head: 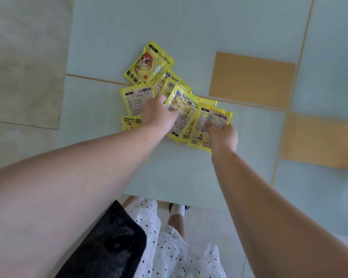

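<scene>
A loose heap [165, 93] of flat yellow foil hand-warmer sachets lay near the middle of the pale blue-green tabletop [189, 177], the packets overlapping one another. The person's left hand [159, 114] pinched the upper corner of a tilted sachet [182, 119], text side up, which leaned across its neighbours. The right hand [223, 137] gripped a second sachet [207, 121] at its right edge, fingers curled over the film. The two hands were apart, each clamped on its own packet. At the far end of the heap a cartoon-faced sachet [149, 65] lay untouched, just beside an orange rectangular panel [251, 79] set into the table.

These packets looked light and thin, with glossy film that would probably slip under a flat palm. The filled centre seemed soft and slightly padded, so it would bend rather than hold its shape. The flat sealed margin or a corner appeared the surest place to pinch. Because the sachets overlapped, lifting one could drag another along, so a clean peel upward from the edge seemed wise.
</scene>
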A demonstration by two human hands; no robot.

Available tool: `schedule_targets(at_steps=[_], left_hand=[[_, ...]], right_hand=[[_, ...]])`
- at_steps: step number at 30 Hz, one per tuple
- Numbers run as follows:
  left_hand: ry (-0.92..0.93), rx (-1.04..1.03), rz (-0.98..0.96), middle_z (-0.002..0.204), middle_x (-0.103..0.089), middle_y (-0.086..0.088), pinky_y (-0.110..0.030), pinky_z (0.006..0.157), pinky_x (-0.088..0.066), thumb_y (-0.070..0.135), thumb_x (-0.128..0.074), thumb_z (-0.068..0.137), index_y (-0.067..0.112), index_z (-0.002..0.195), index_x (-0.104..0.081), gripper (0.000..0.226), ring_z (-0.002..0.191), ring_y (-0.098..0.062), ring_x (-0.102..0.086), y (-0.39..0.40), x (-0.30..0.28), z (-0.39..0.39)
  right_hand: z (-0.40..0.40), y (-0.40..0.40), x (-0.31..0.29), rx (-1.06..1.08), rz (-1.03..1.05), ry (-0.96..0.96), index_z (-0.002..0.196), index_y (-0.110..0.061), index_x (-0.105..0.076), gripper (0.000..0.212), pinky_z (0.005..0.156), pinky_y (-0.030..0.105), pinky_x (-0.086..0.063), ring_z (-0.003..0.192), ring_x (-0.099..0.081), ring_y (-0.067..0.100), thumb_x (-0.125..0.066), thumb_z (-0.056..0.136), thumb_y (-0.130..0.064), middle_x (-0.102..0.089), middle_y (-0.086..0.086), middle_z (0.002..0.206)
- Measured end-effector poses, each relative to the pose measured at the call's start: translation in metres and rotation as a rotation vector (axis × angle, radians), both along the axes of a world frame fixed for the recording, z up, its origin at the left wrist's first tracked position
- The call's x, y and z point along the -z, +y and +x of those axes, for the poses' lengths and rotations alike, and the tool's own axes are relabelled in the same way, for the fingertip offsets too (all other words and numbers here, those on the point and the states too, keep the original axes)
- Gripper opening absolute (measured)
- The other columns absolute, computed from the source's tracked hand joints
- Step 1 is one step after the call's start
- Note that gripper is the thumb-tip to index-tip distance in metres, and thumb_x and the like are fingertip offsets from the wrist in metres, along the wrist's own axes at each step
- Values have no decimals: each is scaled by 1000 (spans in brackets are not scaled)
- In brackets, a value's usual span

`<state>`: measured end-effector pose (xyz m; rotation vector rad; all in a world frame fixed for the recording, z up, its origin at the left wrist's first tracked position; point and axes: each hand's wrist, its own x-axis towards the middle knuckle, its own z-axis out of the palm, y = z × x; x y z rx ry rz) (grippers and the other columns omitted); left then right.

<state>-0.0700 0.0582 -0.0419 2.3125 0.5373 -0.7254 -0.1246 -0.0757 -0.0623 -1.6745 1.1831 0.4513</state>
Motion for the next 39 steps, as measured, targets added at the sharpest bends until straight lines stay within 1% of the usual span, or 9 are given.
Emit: schedule_targets(at_steps=[5,8,15,19,22,25,29,34,39], left_hand=[[-13,-9,-9,107,-53,-1,-28,69,-39,25,-62,89,10,127,-50,43,86,-19,-52,4,4,2],[-9,-12,-21,106,-48,0,-28,69,-39,26,-63,88,10,128,-48,45,85,-18,-50,5,7,4],[-2,-29,-137,116,-53,-4,-27,63,-42,21,-64,86,12,122,-48,41,87,-19,-53,13,11,0],[42,-252,-295,95,-55,8,-18,58,-39,17,-63,87,18,112,-47,29,77,-3,-53,31,3,-2],[91,-368,-379,95,-64,-1,-27,67,-44,16,-63,88,16,103,-56,16,85,-15,-60,63,-5,-2],[48,-523,-475,80,-65,-7,-39,89,-46,5,-59,88,11,83,-61,8,82,-23,-60,100,-9,2],[54,-662,-502,109,-64,-19,-51,107,-38,3,-55,90,8,94,-62,9,114,-31,-59,135,-7,7],[71,-681,-516,89,-66,-5,-40,91,-48,3,-53,92,14,86,-62,15,87,-20,-64,137,2,9],[103,-595,-470,86,-66,-6,-38,83,-49,6,-61,87,16,88,-61,10,89,-24,-64,136,13,13]], right_hand=[[2,0,4,5,23,-7,89,-24,-62,6,76,36,-53,80,-63,22,-63,85,-20,-67,0,89],[3,-1,5,47,103,-29,80,-28,-58,13,74,34,-53,80,-63,18,-63,86,-18,-64,-9,80],[-1,-1,2,65,196,-77,103,-24,-58,19,57,21,-47,76,-62,5,-59,88,-11,-64,-12,86],[-1,-3,-7,194,229,-81,112,-17,-57,28,70,35,-58,86,-68,15,-62,86,-8,-69,-1,100],[3,0,-16,265,312,-80,107,-14,-61,22,77,45,-58,92,-69,22,-63,87,-7,-70,1,98],[11,9,-23,267,378,-61,89,-16,-64,11,83,49,-56,90,-69,24,-64,87,-5,-70,2,90],[20,28,-23,281,400,-46,82,-18,-63,11,85,52,-55,89,-70,26,-67,86,-8,-70,3,88],[30,57,-18,350,400,34,80,-21,-60,11,80,51,-57,83,-70,25,-70,85,-18,-69,2,86],[44,78,-14,380,406,128,79,-18,-58,15,80,54,-56,86,-70,31,-72,81,-19,-69,8,93]])
